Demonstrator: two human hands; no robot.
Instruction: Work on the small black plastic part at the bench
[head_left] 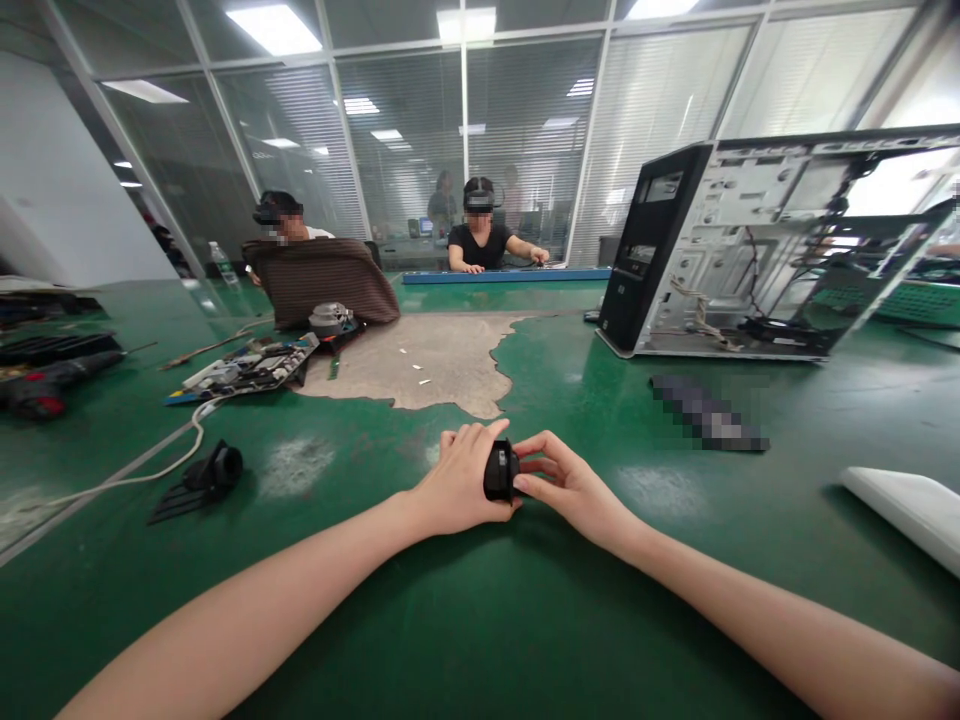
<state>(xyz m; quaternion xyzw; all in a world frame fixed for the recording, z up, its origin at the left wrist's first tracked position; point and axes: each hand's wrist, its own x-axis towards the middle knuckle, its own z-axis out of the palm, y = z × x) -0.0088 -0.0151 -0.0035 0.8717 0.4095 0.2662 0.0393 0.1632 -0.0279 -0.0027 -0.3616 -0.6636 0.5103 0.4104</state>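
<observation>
Just above the green table (525,620), my left hand (456,482) wraps around a small black round part (499,470). Stepped rings show at its right end, but its exact kind is unclear. My right hand (568,488) pinches that ringed end between thumb and fingers. Part of the piece is hidden behind the left palm and fingers. To the left lies another black part (214,468), with a round opening and a flat slatted piece, beside a pale cable (196,435).
An open computer case (667,255) stands at the right, with a blurred dark object (705,412) before it. A white object (911,510) lies at the right edge. Circuit boards (255,368) and a power tool (45,385) lie left. Two people sit across the table.
</observation>
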